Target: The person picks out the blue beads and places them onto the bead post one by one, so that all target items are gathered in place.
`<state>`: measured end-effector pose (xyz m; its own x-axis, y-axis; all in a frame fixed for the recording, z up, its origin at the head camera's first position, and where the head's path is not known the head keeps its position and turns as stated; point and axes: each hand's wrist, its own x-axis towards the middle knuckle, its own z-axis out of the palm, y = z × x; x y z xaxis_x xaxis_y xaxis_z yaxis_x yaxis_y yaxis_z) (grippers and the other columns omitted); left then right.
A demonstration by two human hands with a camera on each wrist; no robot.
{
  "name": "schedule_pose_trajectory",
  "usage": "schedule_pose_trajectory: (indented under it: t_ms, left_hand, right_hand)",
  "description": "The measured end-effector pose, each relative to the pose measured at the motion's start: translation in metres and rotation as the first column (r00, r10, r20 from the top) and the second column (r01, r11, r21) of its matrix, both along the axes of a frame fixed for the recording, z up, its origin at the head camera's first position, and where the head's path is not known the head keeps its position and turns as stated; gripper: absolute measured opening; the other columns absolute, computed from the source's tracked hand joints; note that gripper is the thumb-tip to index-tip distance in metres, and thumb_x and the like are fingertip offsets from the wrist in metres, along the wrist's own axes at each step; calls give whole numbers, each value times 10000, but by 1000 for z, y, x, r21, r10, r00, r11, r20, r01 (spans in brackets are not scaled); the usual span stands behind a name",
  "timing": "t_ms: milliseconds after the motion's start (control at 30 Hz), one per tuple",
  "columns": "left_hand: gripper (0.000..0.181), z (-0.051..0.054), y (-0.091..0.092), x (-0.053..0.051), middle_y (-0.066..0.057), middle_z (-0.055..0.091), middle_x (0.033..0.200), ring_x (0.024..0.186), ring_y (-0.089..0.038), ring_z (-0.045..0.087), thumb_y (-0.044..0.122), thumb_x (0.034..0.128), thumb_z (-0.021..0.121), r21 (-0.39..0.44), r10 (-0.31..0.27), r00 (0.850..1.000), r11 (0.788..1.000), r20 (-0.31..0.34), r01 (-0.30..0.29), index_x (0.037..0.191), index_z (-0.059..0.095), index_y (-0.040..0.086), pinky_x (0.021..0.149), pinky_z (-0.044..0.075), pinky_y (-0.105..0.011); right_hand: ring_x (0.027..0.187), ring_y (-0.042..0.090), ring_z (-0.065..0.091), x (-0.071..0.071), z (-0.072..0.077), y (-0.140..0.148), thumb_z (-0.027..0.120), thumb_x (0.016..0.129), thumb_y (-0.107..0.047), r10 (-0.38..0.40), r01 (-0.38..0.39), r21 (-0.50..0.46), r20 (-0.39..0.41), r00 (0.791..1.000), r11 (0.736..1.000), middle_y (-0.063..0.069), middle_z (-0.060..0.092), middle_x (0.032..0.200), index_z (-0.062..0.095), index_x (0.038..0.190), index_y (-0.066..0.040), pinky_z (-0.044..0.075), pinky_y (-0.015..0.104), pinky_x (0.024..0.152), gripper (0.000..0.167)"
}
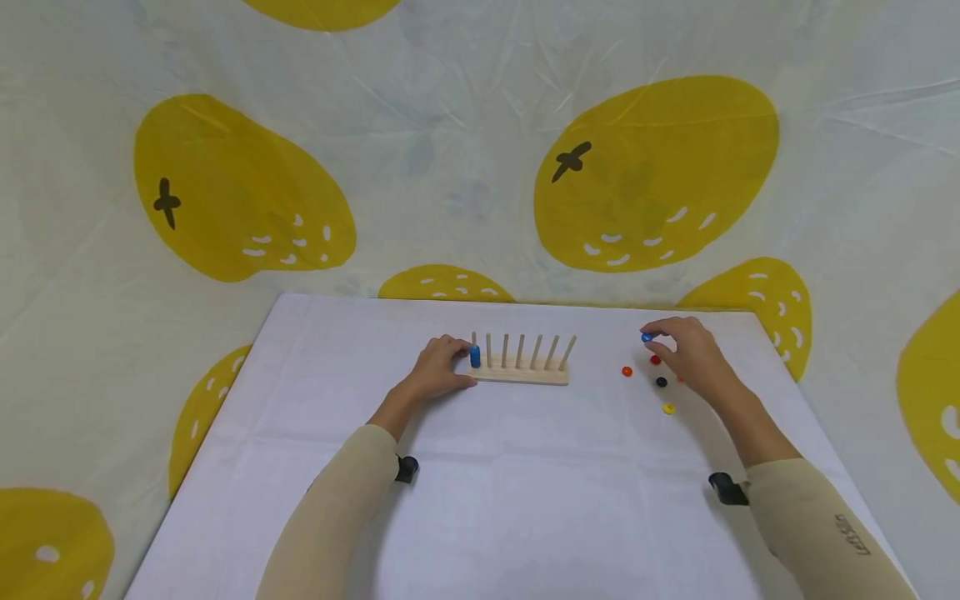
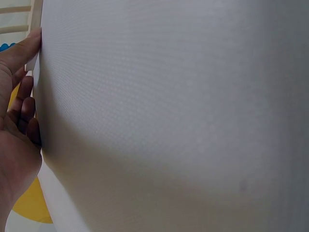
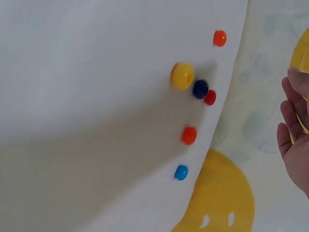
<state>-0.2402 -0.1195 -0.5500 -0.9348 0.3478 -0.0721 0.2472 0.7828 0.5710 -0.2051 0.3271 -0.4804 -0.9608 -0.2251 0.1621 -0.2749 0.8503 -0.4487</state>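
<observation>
A wooden peg rack [image 1: 525,376] with several upright pegs stands on the white table. Blue beads [image 1: 475,357] are stacked on its leftmost peg. My left hand [image 1: 438,368] grips the rack's left end, thumb at the front of the base and fingers around the far side. In the left wrist view, the thumb [image 2: 21,52] lies against the base's edge. Off to the right, my right hand [image 1: 692,354] pinches a blue bead [image 1: 647,337] between thumb and fingertips, raised over the loose beads. The right wrist view shows this hand [image 3: 297,116] only partly, and the pinched bead is out of sight.
Loose beads lie below the right hand: orange [image 1: 627,372], red [image 1: 656,360], dark blue [image 1: 662,382] and yellow [image 1: 669,409]. Another orange bead [image 3: 189,135] and a light blue bead [image 3: 181,172] show in the right wrist view. Behind the table hangs a fruit-patterned cloth [image 1: 450,167].
</observation>
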Motion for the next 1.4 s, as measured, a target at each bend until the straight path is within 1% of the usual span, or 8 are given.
schedule_pose_trajectory:
  t_ms: [100,267,433,567,800,1133,1233,1400]
  left_hand:
    - [640,1,0,1,-41,602,1245,1168,-239,496,319,830,880,5,5,1000,1000,4,-5,1383,622,124,1077,409,-425]
    - [635,1,0,2,-39,601,1255,1177,-237,494,314,832,879,10,9,1000,1000,7,-9,1383,624,131,1083,406,-423]
    - [638,1,0,2,-36,603,1260,1183,-236,495,320,834,876,12,9,1000,1000,2,-9,1387,622,129,1081,407,-425]
    - [637,3,1,3,-44,604,1259,1184,-242,498,324,837,874,6,2,1000,1000,-5,-2,1385,622,119,1084,406,-430]
    - [622,7,1,5,-64,612,1226,1174,-264,516,324,832,878,-15,-10,999,1000,-33,9,1357,633,98,1081,408,-450]
    - [633,2,0,4,-61,603,1232,1151,-251,508,344,833,874,-16,-21,1000,1000,-23,21,1366,628,107,1062,417,-441]
    - [629,2,0,4,-65,607,1214,1142,-255,513,333,827,881,-4,-19,999,1000,-34,19,1356,635,98,1051,422,-443]
    - [624,3,-1,3,-65,607,1192,1142,-260,514,327,824,883,9,-21,999,1000,-38,22,1348,639,93,1049,421,-445]
  right_hand:
    - [1169,401,523,0,3,-8,727,954,-80,14,-14,-9,-11,1000,1000,206,713,1210,702,1233,-12,422,623,1023,289]
    - [1143,387,553,-2,9,-24,740,944,-71,53,-56,-27,-80,995,998,187,728,1172,718,1194,-11,434,598,1004,258]
    - [1121,381,590,-5,18,-43,759,926,-64,93,-101,-42,-160,983,994,168,741,1126,732,1155,-22,456,580,999,234]
    - [1094,346,595,-9,24,-60,766,917,-54,135,-149,-59,-195,971,987,145,734,1112,733,1157,-29,496,534,947,244]
    - [1104,325,591,-14,33,-88,766,926,-88,187,-207,-81,-209,960,975,118,731,1110,746,1168,-56,512,508,931,245]
    - [1059,324,611,-16,40,-127,783,911,-86,249,-274,-91,-221,943,957,117,748,1077,766,1169,-52,525,496,929,261]
    - [1078,332,605,-17,42,-140,774,917,-80,261,-287,-100,-214,941,953,116,744,1091,767,1184,-63,524,497,934,268]
    - [1105,313,604,-19,45,-159,764,935,-116,266,-290,-116,-182,947,950,99,740,1106,758,1207,-79,531,484,966,274]
